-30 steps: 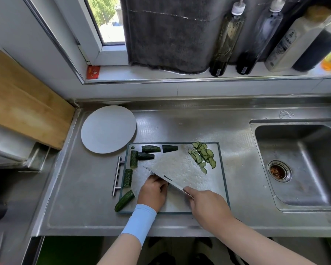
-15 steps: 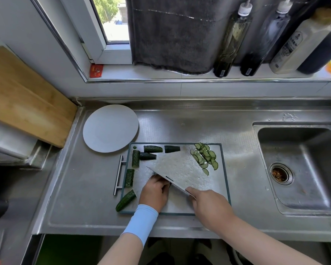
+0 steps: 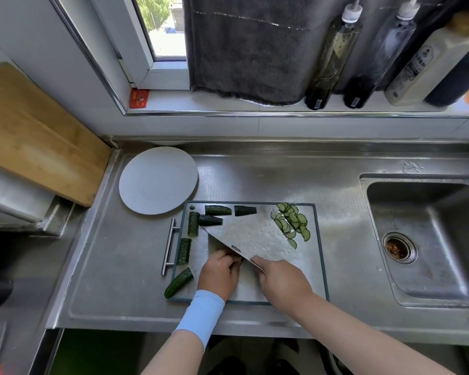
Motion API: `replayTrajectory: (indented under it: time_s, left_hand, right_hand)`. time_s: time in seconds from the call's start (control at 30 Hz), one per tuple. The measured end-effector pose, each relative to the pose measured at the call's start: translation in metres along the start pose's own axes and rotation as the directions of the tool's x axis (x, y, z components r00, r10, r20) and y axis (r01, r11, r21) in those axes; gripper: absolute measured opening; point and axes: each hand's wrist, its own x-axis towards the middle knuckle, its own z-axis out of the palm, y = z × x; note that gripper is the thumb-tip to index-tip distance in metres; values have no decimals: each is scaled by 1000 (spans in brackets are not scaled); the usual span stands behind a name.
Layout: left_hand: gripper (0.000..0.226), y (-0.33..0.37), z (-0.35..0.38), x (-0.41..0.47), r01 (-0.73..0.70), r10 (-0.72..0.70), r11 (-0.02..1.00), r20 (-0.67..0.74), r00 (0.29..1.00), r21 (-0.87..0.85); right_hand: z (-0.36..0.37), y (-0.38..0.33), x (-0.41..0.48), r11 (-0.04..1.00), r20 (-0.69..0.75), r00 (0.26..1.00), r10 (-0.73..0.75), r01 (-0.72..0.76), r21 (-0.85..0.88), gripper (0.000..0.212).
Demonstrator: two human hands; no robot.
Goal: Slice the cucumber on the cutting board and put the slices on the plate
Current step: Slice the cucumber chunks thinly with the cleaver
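Observation:
A glass cutting board lies on the steel counter. Several dark green cucumber chunks sit along its left and far edges, and a pile of thin slices lies at its far right. My right hand grips the handle of a broad cleaver whose blade lies tilted across the board's middle. My left hand, fingers curled, rests on the board beside the blade; whatever is under it is hidden. A round white plate stands bare just beyond the board's far left corner.
A sink with a drain sits to the right. A wooden board leans at the left. Bottles and a dark towel line the window sill behind. A metal handle sticks out from the cutting board's left side.
The view has shifted slightly. The cleaver's blade has swung flatter, so its tip reaches farther toward the left chunks. Both hands stay in about the same place.

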Motion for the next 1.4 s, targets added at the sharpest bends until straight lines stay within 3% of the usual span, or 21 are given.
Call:
replayTrajectory:
  time_s: [0.43,0.97,1.4]
  left_hand:
    - [16,1,-2,-1,38,-38,999,55,998,10]
    - [20,1,1,-2,16,-16,1000,-24,1000,-17]
    - [19,3,-2,-1,51,-50,999,16,999,-11]
  right_hand:
    - [-14,19,-47,998,-12,1000,13,-14,-58,30]
    - [-6,9,-18,999,18,1000,8,-7,-44,35]
    - [-3,7,-20,999,-19,1000,-12,11,-45,27]
